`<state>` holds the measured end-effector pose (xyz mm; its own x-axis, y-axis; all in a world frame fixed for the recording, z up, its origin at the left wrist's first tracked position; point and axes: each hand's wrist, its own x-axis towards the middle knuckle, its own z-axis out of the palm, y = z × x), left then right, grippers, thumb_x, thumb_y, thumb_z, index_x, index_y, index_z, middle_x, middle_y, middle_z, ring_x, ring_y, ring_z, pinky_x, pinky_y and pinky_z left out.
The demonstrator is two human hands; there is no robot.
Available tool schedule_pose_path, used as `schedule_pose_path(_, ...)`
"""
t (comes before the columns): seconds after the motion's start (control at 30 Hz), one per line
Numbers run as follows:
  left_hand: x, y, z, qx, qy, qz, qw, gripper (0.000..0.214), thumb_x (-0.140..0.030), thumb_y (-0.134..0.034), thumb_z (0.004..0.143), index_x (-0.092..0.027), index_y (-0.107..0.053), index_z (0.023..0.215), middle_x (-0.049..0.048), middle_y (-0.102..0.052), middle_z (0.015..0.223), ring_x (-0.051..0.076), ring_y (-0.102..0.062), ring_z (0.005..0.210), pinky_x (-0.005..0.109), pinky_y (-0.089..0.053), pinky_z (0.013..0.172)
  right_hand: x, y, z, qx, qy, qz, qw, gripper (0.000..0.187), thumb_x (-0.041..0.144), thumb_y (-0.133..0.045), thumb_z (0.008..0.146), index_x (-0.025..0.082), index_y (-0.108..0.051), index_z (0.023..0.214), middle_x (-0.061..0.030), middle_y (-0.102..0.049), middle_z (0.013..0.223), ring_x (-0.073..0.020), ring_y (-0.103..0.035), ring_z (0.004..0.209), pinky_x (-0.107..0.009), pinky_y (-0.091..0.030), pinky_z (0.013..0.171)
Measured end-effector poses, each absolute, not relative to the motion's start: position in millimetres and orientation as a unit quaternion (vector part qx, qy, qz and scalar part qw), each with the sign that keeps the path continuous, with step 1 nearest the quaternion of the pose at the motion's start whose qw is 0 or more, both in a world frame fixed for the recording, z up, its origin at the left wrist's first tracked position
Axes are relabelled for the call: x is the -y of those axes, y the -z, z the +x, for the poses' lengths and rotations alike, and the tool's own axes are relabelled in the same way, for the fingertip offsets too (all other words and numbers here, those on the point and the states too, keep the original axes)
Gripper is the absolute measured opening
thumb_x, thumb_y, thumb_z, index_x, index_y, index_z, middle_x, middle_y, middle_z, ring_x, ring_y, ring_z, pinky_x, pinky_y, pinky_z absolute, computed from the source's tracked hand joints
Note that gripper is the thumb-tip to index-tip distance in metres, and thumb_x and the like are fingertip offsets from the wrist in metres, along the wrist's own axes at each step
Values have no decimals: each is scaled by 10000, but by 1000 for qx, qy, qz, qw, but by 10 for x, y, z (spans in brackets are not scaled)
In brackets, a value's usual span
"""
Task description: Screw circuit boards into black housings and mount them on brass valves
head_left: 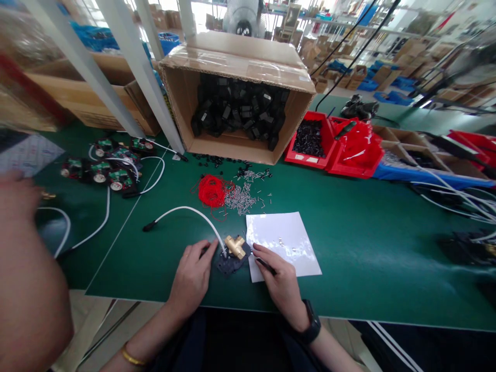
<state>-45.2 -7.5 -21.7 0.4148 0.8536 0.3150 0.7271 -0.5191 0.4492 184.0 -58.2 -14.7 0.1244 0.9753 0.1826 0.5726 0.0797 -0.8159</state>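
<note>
Honestly, the brass fitting [235, 247] sits atop a dark base [228, 266] on the counter [155, 268], between the left hand [195, 273] and the right hand [279, 276]; the right grip is closed around a slim dark tool [266, 266], but it's impossible to tell if the left one's pinching anything. If that tool slips, it could scatter the tiny bits [281, 242] on the white sheet [304, 264], and a snag on the white cable [185, 208] might yank the base askew.
</note>
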Motion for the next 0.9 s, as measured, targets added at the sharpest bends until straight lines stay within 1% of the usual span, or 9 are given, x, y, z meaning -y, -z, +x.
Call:
schedule_pose_path(0.13,-370,82,-392,-532,-232,803,140,237,-210,-416,892,-139,-578,1050,105,-610,975,228,-567,933,360,-456,843,106,-54,2148,552,-198,-749,307,210,290,-506,867,179,-669,939,-61,-714,906,-198,-664,789,-304,-503,732)
schedule_pose_path(0.17,-508,58,-344,-529,-219,807,148,206,-208,-437,881,-146,-578,1018,92,-618,943,226,-574,907,353,-456,829,-74,-80,2213,560,-182,-765,259,191,280,-522,858,178,-662,939,-56,-709,898,-193,-658,781,-290,-488,712)
schedule_pose_path(0.23,-754,37,-223,-521,-204,815,151,144,-185,-495,842,-154,-576,957,76,-622,868,225,-581,835,343,-457,775,-417,-84,2299,574,-167,-771,220,137,263,-600,805,167,-656,886,-63,-696,871,-201,-645,780,-274,-458,675)
schedule_pose_path(0.37,-1012,105,-30,-500,-192,831,151,50,-130,-552,781,-174,-575,775,50,-594,745,212,-566,738,330,-440,718,-782,46,2307,593,-158,-770,177,77,189,-692,710,163,-622,727,-72,-656,818,-199,-622,724,-253,-393,595)
schedule_pose_path(0.5,-1040,200,8,-499,-189,832,154,133,-101,-513,789,-176,-546,684,54,-576,711,214,-552,735,339,-424,731,-756,153,2312,605,-165,-762,163,64,193,-622,783,157,-592,740,-84,-637,873,-176,-609,735,-242,-371,596)
schedule_pose_path(0.57,-1019,200,-23,-506,-196,825,159,147,-92,-486,797,-174,-534,685,56,-573,713,215,-548,736,343,-424,733,-719,152,2359,614,-182,-751,163,89,237,-597,811,163,-584,763,-57,-643,827,-162,-605,719,-232,-373,590)
schedule_pose_path(0.67,-906,135,-138,-522,-221,806,169,127,-102,-452,813,-176,-533,749,47,-579,738,210,-556,739,333,-440,709,-714,126,2417,627,-201,-736,159,102,259,-624,786,179,-573,748,-7,-643,741,-143,-595,665,-219,-362,565)
schedule_pose_path(0.8,-501,57,-374,-547,-269,768,195,123,-174,-438,849,-172,-560,838,39,-614,783,181,-597,727,297,-481,664,-806,130,2372,629,-180,-741,154,138,257,-667,756,185,-556,795,-12,-636,777,-159,-588,697,-230,-342,563)
schedule_pose_path(0.9,-79,66,-507,-560,-340,713,249,133,-248,-506,848,-170,-597,905,28,-646,794,154,-628,688,270,-517,651,-890,155,2296,635,-167,-741,141,113,205,-656,766,190,-547,789,-32,-622,818,-181,-591,739,-245,-339,576)
